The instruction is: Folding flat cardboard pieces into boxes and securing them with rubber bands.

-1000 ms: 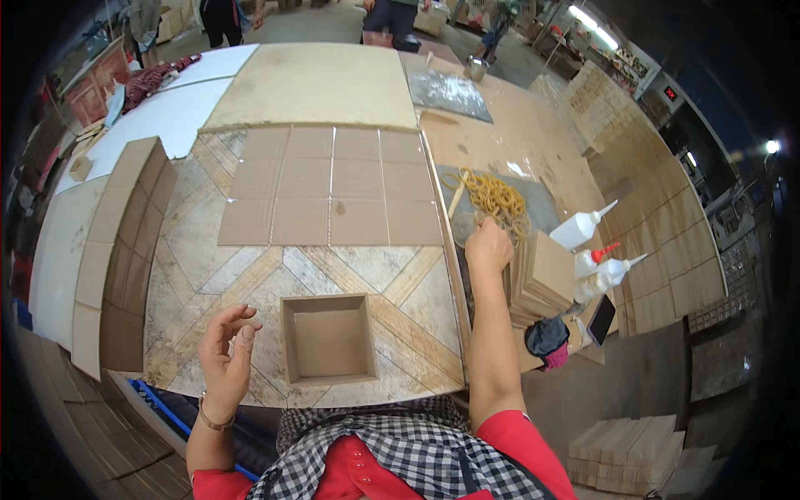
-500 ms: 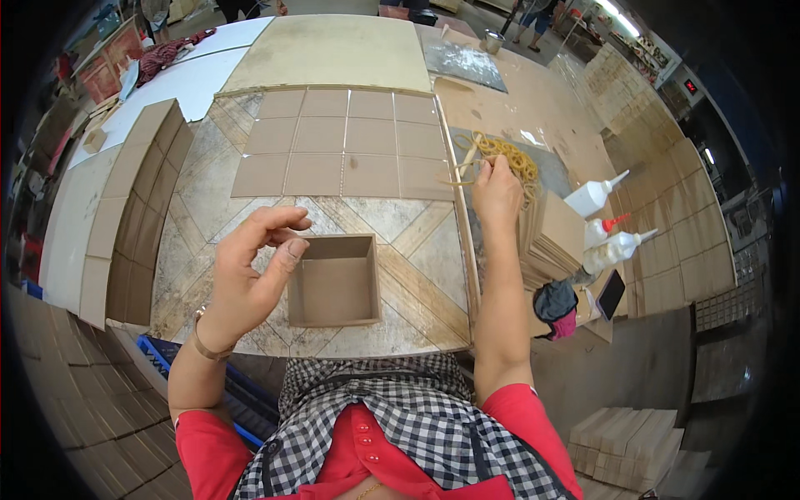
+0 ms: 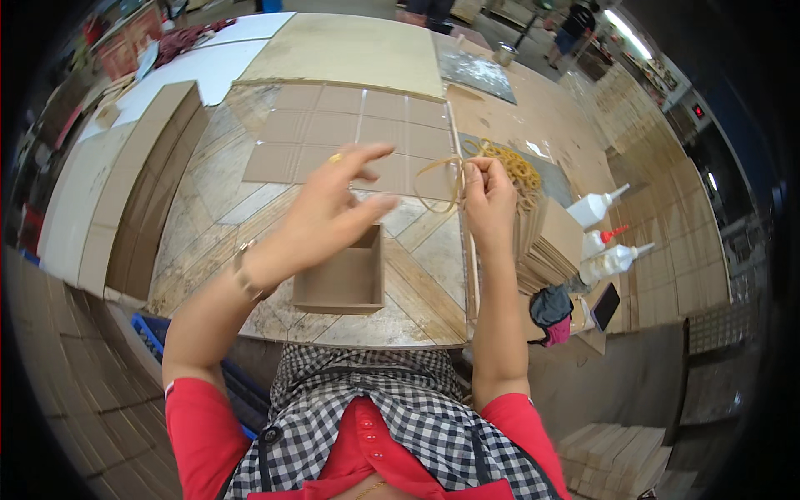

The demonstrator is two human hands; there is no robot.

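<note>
My right hand pinches a yellowish rubber band, which hangs as a loose loop to the left of the fingertips. Above the table my left hand is spread, thumb and fingers apart, holding nothing and a little smeared by motion. Under it stands an open brown square box, partly hidden by that hand. A heap of more rubber bands lies just beyond my right hand. Behind the box, brown board panels lie flat in a grid.
A long row of stacked brown boxes lines the left side. To the right are a stack of brown boards, white squeeze bottles, a dark cloth bundle and a phone. A person stands far off at the upper right.
My right hand has drawn a rubber band away from the heap, slightly down and left. My left hand has moved right and upward over the box, toward the band.
</note>
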